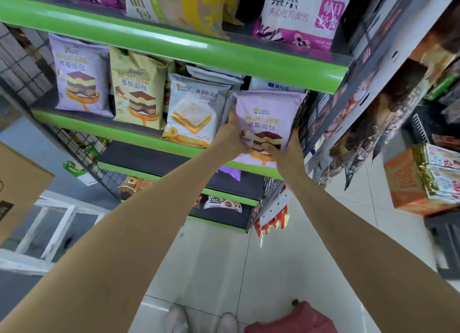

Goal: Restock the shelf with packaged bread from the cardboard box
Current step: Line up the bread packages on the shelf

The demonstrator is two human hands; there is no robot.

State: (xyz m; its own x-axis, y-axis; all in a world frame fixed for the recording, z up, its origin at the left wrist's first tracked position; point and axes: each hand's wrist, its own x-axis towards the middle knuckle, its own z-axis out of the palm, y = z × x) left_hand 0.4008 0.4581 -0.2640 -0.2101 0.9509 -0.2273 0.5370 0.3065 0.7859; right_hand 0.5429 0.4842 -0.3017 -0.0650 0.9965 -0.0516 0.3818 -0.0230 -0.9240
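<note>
Green-edged shelf point(139, 133) fills my view; at its right end stands a purple mousse bread pack point(267, 118), just beside the white sandwich pack point(193, 113). My left hand point(234, 131) and right hand point(283, 146) both grasp it.

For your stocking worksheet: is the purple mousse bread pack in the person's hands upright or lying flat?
Upright. The purple mousse bread pack stands with its printed front facing out, left hand and right hand gripping its lower sides.
</note>
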